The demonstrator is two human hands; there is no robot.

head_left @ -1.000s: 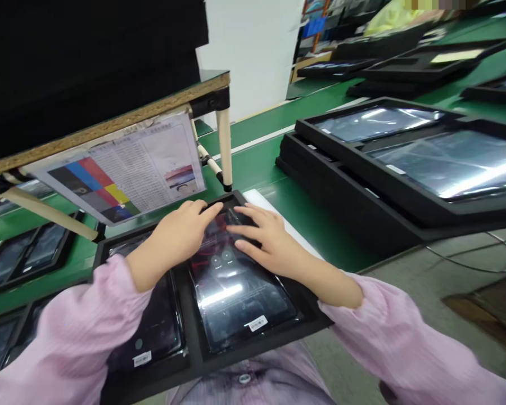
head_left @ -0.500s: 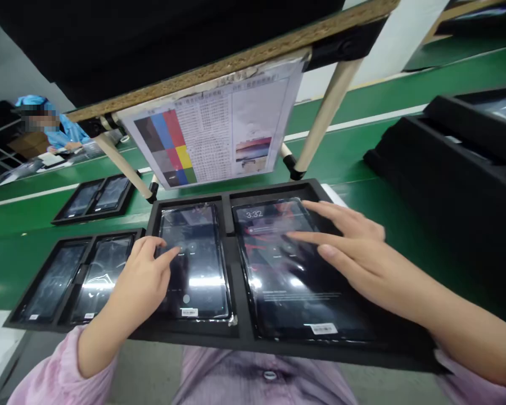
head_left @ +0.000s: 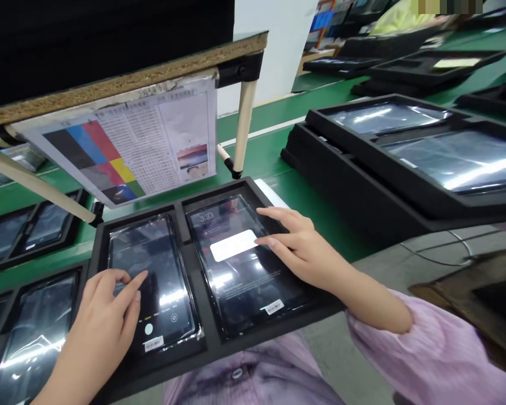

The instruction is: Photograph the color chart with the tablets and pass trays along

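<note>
Two tablets lie side by side in a black foam tray (head_left: 188, 264) in front of me. Over the left tablet (head_left: 168, 281), my left hand (head_left: 105, 315) has its index finger stretched out at the screen; a pale round button shows low on that screen. My right hand (head_left: 307, 247) is at the right edge of the right tablet (head_left: 244, 292), fingers spread, one fingertip at a white pop-up box (head_left: 233, 246). The right screen reads 3:33. Both tablets carry a small white label near the bottom. Neither hand grips anything.
Stacked black trays with tablets (head_left: 459, 152) stand to the right. More trayed tablets (head_left: 37, 320) lie at the left on the green bench (head_left: 261, 149). A shelf on pale posts (head_left: 245, 124) overhangs the bench, with a printed colour sheet (head_left: 152, 146) hanging from it. A person in yellow is at the far right.
My view has swung to the right. A white pop-up box now shows on the right tablet, and its clock went from 3:32 to 3:33. The left tablet's screen looks different.
</note>
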